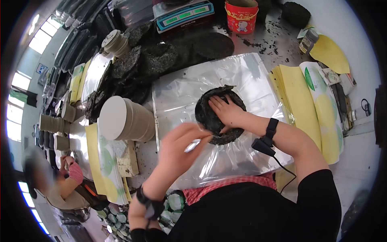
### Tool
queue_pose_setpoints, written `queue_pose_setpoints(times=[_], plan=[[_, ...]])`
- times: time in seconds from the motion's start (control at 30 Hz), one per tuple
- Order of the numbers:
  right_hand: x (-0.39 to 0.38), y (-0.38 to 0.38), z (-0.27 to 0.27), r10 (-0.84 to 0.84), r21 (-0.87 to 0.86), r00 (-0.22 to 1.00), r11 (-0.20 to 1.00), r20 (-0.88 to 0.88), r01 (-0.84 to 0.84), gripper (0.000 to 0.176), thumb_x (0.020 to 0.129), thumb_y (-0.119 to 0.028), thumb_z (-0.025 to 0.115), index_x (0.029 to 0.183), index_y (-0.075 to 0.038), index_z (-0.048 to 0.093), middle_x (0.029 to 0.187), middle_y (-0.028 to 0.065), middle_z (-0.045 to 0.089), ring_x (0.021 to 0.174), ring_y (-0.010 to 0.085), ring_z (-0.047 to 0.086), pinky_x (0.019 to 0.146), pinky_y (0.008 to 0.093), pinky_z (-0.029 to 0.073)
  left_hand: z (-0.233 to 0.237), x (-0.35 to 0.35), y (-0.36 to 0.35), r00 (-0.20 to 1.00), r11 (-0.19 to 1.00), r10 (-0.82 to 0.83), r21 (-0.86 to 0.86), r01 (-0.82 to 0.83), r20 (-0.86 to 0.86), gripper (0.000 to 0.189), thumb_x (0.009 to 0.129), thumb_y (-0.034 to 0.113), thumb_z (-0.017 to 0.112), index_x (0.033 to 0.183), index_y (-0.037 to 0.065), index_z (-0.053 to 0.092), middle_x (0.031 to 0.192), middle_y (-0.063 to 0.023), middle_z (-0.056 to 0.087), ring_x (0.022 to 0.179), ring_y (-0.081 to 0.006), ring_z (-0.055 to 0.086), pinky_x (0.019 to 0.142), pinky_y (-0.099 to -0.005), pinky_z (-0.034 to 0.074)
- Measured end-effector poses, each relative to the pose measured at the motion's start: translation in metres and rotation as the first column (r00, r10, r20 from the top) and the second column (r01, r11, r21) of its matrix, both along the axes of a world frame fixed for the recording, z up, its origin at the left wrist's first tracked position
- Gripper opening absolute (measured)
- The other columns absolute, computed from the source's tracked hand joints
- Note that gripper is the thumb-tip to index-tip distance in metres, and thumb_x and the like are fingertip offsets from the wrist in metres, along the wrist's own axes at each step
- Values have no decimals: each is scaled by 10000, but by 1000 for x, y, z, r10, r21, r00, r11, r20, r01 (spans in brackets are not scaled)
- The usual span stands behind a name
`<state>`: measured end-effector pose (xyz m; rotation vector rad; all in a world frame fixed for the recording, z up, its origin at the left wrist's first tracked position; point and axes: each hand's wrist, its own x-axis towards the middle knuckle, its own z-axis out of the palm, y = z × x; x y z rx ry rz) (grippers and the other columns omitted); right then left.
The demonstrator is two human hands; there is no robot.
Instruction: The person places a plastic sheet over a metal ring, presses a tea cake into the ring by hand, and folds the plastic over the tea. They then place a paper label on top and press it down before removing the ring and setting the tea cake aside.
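Observation:
A round, dark dried-seaweed cake (pixel 205 115) lies on a flat pile of clear, shiny plastic sheets (pixel 177 88) in front of me. Spread fingers of my right hand (pixel 226 113) press flat on its top, right of the middle. At its lower-left edge is my left hand (pixel 181 147), thumb and forefinger tips meeting in a pinch; blur hides what is between them. Close on the left stands a tall stack of pale round discs (pixel 129 120). Behind the plastic, more dark seaweed cakes (pixel 161 56) lie overlapping in a heap.
A digital scale (pixel 184 18) and a red bucket (pixel 242 18) stand at the back, with dark crumbs (pixel 264 44) scattered nearby. Yellow printed bags (pixel 300 105) lie at right, beside a jar (pixel 308 40). Another person (pixel 60 181) works at the left beside more disc stacks (pixel 52 123).

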<state>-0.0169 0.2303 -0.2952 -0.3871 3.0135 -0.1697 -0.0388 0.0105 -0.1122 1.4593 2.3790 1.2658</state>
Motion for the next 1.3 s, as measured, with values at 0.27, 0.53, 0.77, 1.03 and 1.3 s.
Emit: queue_pose_setpoints(times=[0.27,0.53,0.77,1.03,1.3], plan=[[-4,3,-25,-25,-21,992,1000,-120,23,1142,555,-463,817,1438,30,286,1512,178,281,1422,299,228,1103,569,236,-105,-42,71,965,519,-220,-820,241,145,199,772,299,684,855,130,746,821,-70,692,774,-275,651,684,-393,508],[-2,4,-1,-39,-130,999,991,31,43,1231,492,-468,849,1434,60,259,1509,196,271,1423,315,217,1121,564,209,-128,-47,60,974,718,-194,-661,219,113,126,771,186,696,845,88,724,809,-82,664,731,-261,644,652,-373,500],[-2,5,-1,-39,-163,998,986,44,45,1278,445,-468,860,1434,68,255,1514,206,256,1425,325,211,1122,565,212,-105,-56,70,963,743,-125,-621,250,238,97,795,99,687,855,23,699,794,-105,628,701,-258,625,624,-348,484],[-5,0,-16,-45,-120,999,992,18,46,1290,457,-483,851,1449,58,228,1526,199,237,1433,322,193,1126,560,206,-122,-44,80,945,582,-300,-759,292,134,161,774,190,701,851,48,699,783,-108,634,724,-284,628,672,-380,488],[-2,3,-6,-18,-119,999,993,51,24,1276,497,-551,819,1446,67,231,1528,215,220,1432,336,177,1121,566,199,-79,-62,71,984,769,-150,-615,176,95,112,794,111,682,848,13,678,763,-115,617,661,-257,596,605,-343,461]])
